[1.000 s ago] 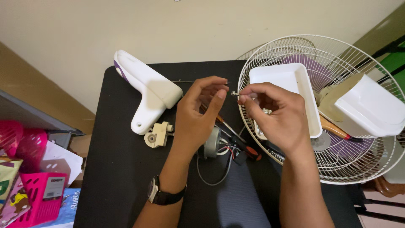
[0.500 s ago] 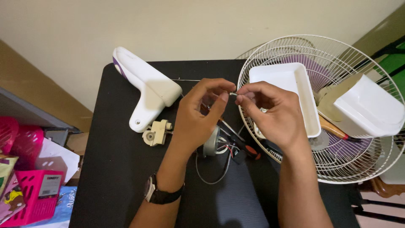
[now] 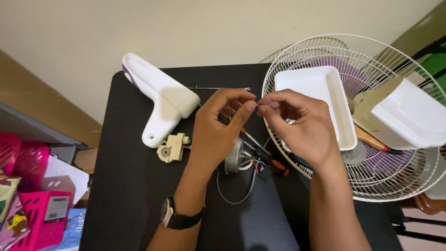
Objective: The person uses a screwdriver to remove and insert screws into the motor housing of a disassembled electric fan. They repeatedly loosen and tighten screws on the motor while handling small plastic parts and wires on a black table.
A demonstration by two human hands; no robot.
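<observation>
My left hand and my right hand meet fingertip to fingertip above the black table. Together they pinch a small thin piece, too small to make out. Under them lies a small grey fan motor with red, black and white wires. A black watch sits on my left wrist.
A white plastic fan housing and a small cream switch part lie to the left. A white wire fan guard at the right holds a white tray and a white cover. Pink baskets stand at the lower left.
Both hands have stayed together at the fingertips, shifting only slightly. The view has drifted a little.
</observation>
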